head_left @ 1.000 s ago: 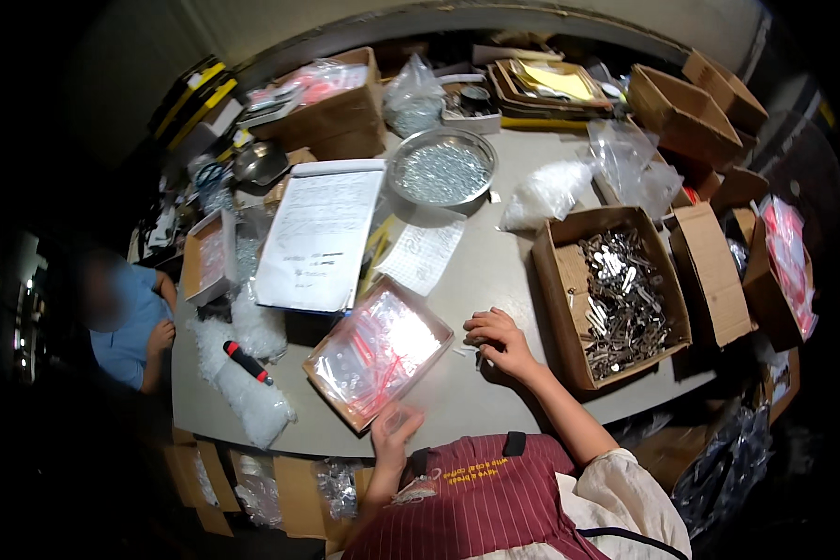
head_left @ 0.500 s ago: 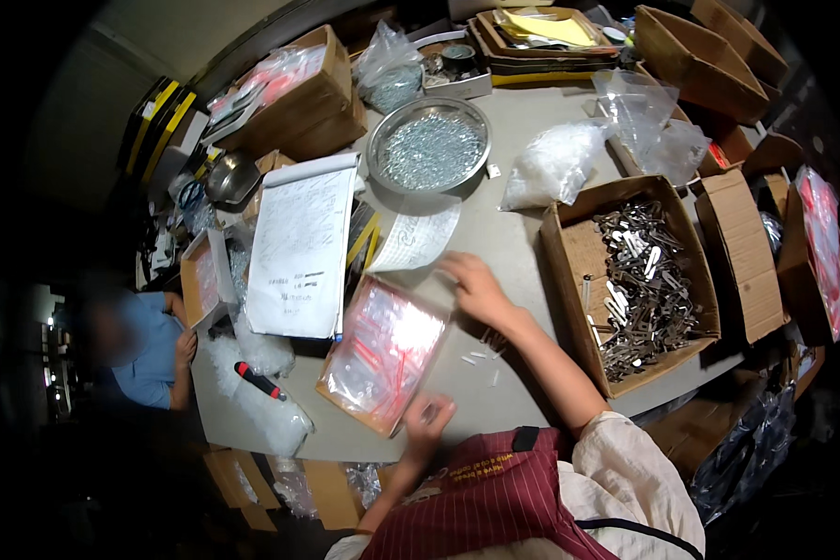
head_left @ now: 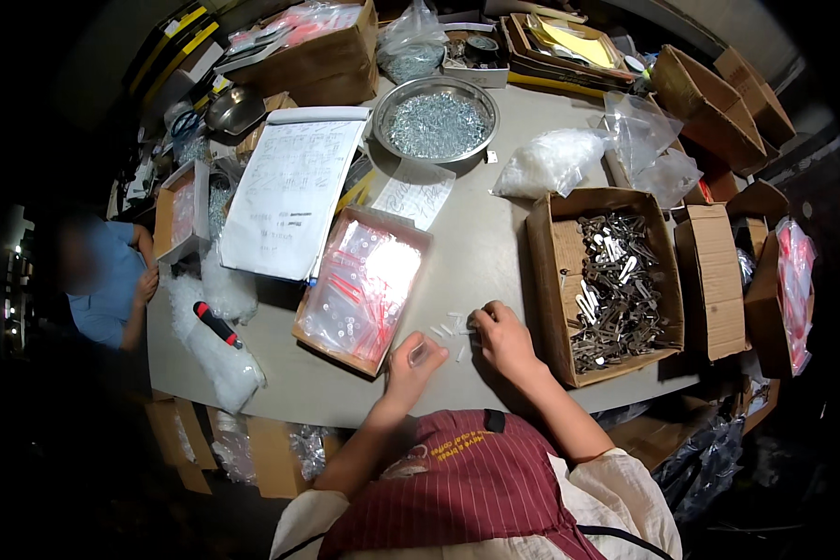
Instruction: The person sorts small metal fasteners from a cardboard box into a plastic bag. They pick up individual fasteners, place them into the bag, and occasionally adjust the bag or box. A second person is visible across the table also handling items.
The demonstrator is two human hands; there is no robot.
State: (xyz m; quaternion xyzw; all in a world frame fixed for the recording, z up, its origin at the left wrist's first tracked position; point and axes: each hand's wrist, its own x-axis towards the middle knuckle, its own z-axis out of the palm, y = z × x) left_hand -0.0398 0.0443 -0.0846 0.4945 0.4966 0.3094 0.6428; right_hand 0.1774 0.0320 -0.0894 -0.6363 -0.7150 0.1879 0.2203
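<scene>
"One hand at a time, please: how is the left hand (head_left: 408, 375)?"

"Partly closed, thumb and fingers curved around a small clear plastic piece (head_left: 418, 355)."

"And the right hand (head_left: 506, 343)?"

"Its fingers curl down toward the table (head_left: 481, 243), just beside a scatter of short white pieces (head_left: 445, 329). I cannot tell whether it grips one."

"What is nearest?"

"Just beyond the left hand, a shallow cardboard tray (head_left: 335, 356) of clear bags (head_left: 359, 285) with red strips, set at a slant. Near the right hand, on its right, a deep open box (head_left: 545, 299) holds a heap of metal pieces (head_left: 621, 289)."

"Farther out?"

"A paper pad (head_left: 294, 196) beyond the tray, a round metal bowl (head_left: 383, 123) of small shiny parts (head_left: 439, 124), and, at the left, a red-and-black tool (head_left: 217, 324) on a bulging plastic bag (head_left: 219, 371). Past the table's left edge is a person (head_left: 112, 280) in blue."
</scene>
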